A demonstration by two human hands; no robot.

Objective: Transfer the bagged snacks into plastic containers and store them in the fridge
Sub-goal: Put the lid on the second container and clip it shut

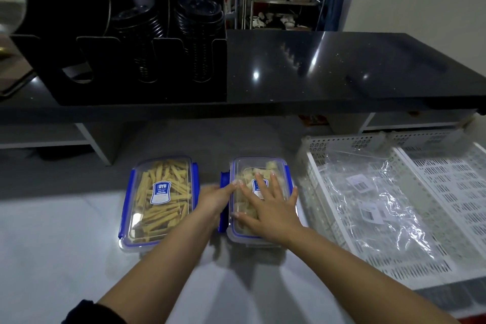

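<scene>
White table [65,239] at lower centre, "DYU"-labelled lidded containers [157,202]; your right hand [265,208] flat, fingers spread, on the right container's lid [260,166], left hand [214,201] open against its blue side clip [224,179].

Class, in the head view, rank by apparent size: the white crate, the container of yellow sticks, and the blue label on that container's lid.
1. White crate, largest.
2. Container of yellow sticks.
3. Blue label, smallest.

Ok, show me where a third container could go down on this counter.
Bare white counter left of the sticks container, and more in front of both. Crowded right: both hands on the chunks container, crate alongside.
</scene>
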